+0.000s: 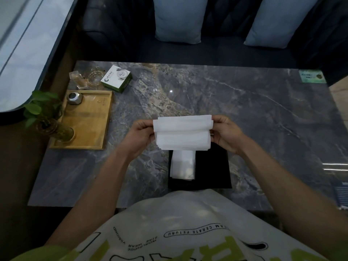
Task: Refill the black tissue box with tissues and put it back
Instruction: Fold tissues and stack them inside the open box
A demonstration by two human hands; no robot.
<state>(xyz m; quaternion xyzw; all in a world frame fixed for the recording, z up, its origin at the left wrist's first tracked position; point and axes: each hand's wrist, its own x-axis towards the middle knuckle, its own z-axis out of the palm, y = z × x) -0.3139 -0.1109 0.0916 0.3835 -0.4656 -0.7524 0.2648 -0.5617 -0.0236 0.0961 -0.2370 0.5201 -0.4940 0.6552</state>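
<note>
The person's left grip (140, 132) was clamped on the left end of a folded stack of white tissues (182, 132), thumb on the near side and fingers curled behind. The right grip (226, 132) pinched the right end in the same way. The stack was held level in the air between the two, over the grey marble table (244, 102), and its lower edge overlapped the far edge of the black rectangular tissue box (211, 166). That box lay on the table just in front of the person's body, and a narrower pile of white tissues (182, 164) lay in its left part.

At the table's left side sat a wooden rectangular tray (90, 119) carrying a hexagonal metal container (74, 98) and a green plant in a glass vase (47, 119). Beyond the tray stood a green-and-white carton (116, 79) beside a clear glass ashtray (95, 78). Two pale blue cushions (178, 19) leaned on the dark sofa (226, 53) behind the table.
</note>
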